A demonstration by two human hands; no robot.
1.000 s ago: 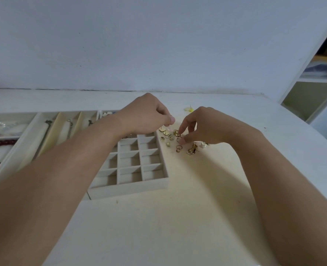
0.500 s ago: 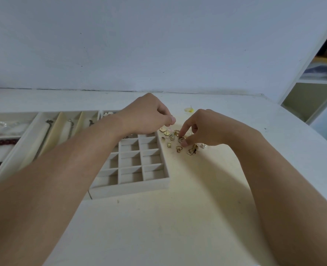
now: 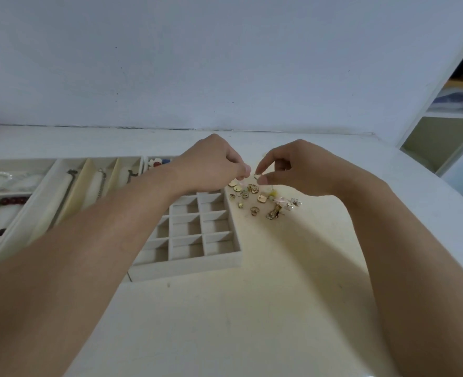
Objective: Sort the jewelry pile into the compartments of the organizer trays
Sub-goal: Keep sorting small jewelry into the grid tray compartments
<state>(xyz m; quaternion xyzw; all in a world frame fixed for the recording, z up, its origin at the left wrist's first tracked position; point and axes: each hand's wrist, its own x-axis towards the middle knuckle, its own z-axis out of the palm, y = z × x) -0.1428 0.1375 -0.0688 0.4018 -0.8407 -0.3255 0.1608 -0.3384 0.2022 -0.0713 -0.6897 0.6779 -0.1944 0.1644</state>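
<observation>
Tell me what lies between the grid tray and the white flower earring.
In the head view, the loose jewelry pile lies on the table between the grid tray and the white flower earring.

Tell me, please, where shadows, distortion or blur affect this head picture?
Head view: the right hand and forearm cast a soft shadow across the cream tabletop; wide-angle distortion bows the table's back edge; the small gold jewelry pile is too small for fine detail.

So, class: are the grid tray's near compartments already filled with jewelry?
No: the near compartments of the grid tray show bare, while the pile lies beside it.
</observation>
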